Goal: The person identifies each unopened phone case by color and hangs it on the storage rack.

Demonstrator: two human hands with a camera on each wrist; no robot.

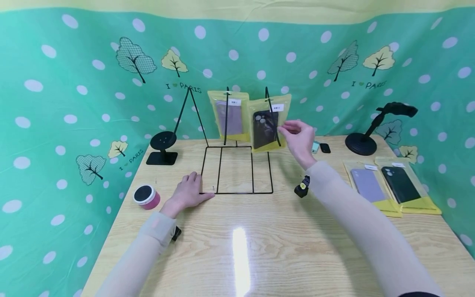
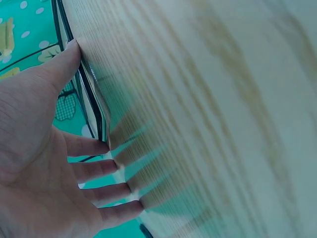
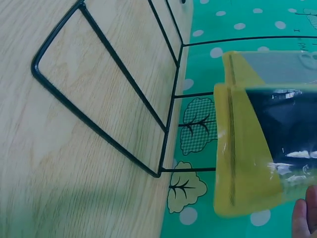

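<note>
A black wire display rack (image 1: 243,193) stands on the table, its hooked rods rising at the back. My left hand (image 1: 187,193) rests at the rack's front left corner, fingers and thumb spread over the wire and tabletop. With thumb and fingertips my right hand (image 1: 299,140) pinches the right edge of a yellow-edged clear pouch (image 1: 256,142) that holds a black phone case. One rack rod slants down in front of this pouch. Beside it on the left hangs a similar pouch (image 1: 216,99) with a lilac phone case. In the right wrist view the black-case pouch (image 3: 225,148) overlaps the lilac one.
Two more pouches, one with a lilac case (image 1: 367,185) and one with a black case (image 1: 400,184), lie at the right. A black stand (image 1: 361,143) is behind them. At the left are a round-topped black stand (image 1: 162,158) and a pink jar (image 1: 150,202).
</note>
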